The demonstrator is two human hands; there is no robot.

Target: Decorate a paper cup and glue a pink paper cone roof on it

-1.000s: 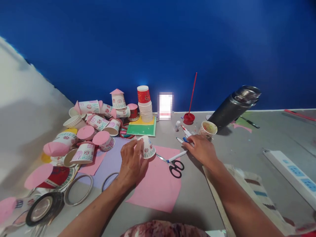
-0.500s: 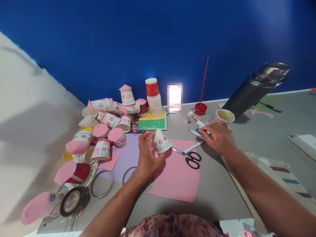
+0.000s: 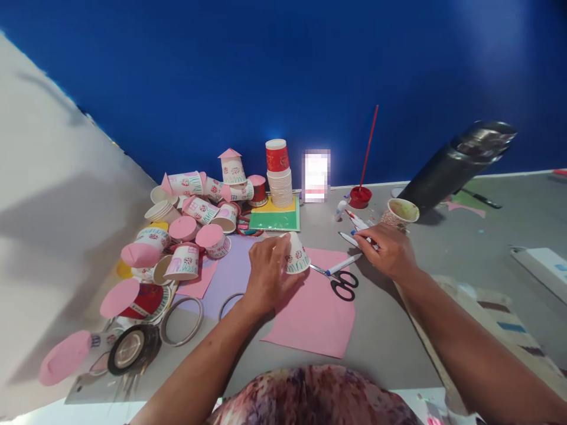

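The left hand (image 3: 267, 275) clasps a decorated paper cup (image 3: 298, 258), hiding its left side; the right hand (image 3: 388, 251) partly covers the markers (image 3: 359, 222), its grip impossible to make out.

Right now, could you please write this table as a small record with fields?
Left hand: holds decorated paper cup, wide end downward
Right hand: at marker pens; grip unclear
Middle: black-handled scissors, mostly on pink paper sheet
Left side: decorated cups, several with pink paper tops
Back: stacked white paper cups, red cup on top
Right side: black thermos bottle
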